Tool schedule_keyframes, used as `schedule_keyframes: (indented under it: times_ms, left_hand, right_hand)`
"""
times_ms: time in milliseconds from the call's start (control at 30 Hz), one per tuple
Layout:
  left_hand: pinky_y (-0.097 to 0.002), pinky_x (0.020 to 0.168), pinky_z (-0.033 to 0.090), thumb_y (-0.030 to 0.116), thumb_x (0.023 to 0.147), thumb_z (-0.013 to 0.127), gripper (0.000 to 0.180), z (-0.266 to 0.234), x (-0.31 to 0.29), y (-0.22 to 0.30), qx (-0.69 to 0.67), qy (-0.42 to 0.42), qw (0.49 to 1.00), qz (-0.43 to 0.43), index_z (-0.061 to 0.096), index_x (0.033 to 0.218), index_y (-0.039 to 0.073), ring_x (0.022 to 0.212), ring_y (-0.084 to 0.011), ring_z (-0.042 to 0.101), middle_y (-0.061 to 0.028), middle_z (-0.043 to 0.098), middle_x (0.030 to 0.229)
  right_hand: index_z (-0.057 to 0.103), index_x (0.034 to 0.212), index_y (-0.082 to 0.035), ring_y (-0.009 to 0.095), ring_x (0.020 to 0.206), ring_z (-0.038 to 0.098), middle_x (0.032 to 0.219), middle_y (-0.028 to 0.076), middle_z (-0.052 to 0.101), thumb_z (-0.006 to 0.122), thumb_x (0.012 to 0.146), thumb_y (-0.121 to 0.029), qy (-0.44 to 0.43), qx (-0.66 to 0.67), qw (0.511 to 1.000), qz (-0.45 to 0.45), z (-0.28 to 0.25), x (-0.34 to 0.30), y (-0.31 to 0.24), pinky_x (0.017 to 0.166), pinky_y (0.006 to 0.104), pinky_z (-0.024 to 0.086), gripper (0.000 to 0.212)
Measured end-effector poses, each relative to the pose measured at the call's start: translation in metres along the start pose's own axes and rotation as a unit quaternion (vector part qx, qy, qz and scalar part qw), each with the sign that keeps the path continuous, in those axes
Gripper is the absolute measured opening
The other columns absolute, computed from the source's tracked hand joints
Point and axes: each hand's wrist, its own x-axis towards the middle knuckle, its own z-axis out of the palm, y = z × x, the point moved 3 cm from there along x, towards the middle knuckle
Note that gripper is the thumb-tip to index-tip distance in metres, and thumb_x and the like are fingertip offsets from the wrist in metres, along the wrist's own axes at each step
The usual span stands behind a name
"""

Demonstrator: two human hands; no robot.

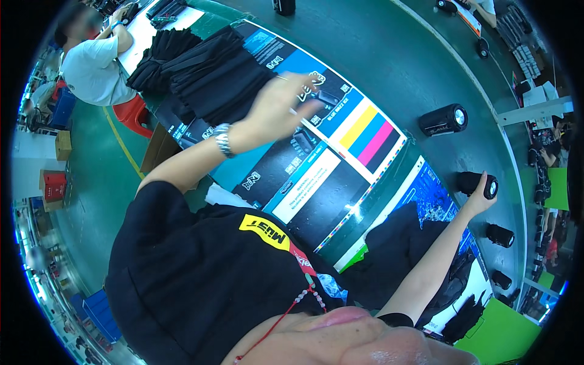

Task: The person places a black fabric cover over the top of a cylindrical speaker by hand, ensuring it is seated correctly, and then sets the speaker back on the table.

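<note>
My left hand (283,109), with a metal watch on its wrist, is held over a printed sheet (304,164) on the table. Slightly blurred, its fingers are spread and nothing shows in them. Just beyond it lies a pile of black cloth pieces (213,73). Stretched out to the right, my right hand (482,198) has its fingers around a black cylindrical speaker (471,181) on the green surface. Another such speaker (444,120) lies farther up the same row, and a third (500,235) sits nearer.
Black cloth (395,255) covers part of a blue printed sheet (429,188) near my right arm. A bright green panel (499,334) stands at the lower right. At the far left a co-worker in a white shirt (94,70) sits on a red stool (132,114), near an open cardboard box (159,149).
</note>
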Motion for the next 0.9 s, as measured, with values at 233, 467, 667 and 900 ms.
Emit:
schedule_keyframes:
  times_ms: [233,467,667,900]
  left_hand:
    - [-0.0371,0.074,0.045,0.021,0.078,0.071,0.032,-0.025,-0.063,-0.061,0.206,-0.049,0.976,-0.045,0.057,0.096,0.0,0.085,-0.0279,0.053,-0.0112,0.054,0.087]
    - [-0.0369,0.07,0.047,0.013,0.079,0.066,0.021,-0.023,-0.043,-0.058,0.093,0.009,0.992,-0.085,0.058,0.092,-0.001,0.081,-0.0304,0.058,-0.0136,0.057,0.083]
    - [-0.0177,0.069,0.047,0.014,0.089,0.065,0.022,0.006,0.002,0.024,-0.482,0.003,0.841,-0.247,0.06,0.1,-0.004,0.078,-0.0031,0.058,-0.0003,0.063,0.086]
    - [-0.0315,0.094,0.046,0.0,0.086,0.061,0.03,0.031,0.005,0.073,-0.533,-0.125,0.832,-0.088,0.057,0.116,-0.002,0.114,-0.0197,0.053,-0.0101,0.054,0.121]
  right_hand:
    - [0.056,0.109,0.008,0.024,0.088,0.063,0.103,0.017,0.061,0.076,0.078,-0.04,0.067,-0.145,0.987,-0.018,-0.028,-0.02,-0.019,0.076,0.034,0.052,0.06]
    - [0.051,0.109,0.006,0.023,0.097,0.059,0.105,0.016,0.061,0.057,0.095,-0.018,0.091,0.066,0.989,-0.098,-0.025,-0.125,-0.125,0.087,0.0326,0.049,0.028]
    - [0.049,0.117,0.004,0.029,0.102,0.061,0.118,0.018,0.053,0.06,0.09,-0.023,-0.378,0.455,0.783,0.19,0.051,-0.26,-0.207,0.08,0.0382,0.054,0.04]
    - [0.055,0.119,-0.003,0.016,0.096,0.06,0.108,0.007,0.062,0.057,0.093,-0.019,-0.275,0.486,0.722,0.408,0.049,-0.264,-0.223,0.08,0.0311,0.049,0.031]
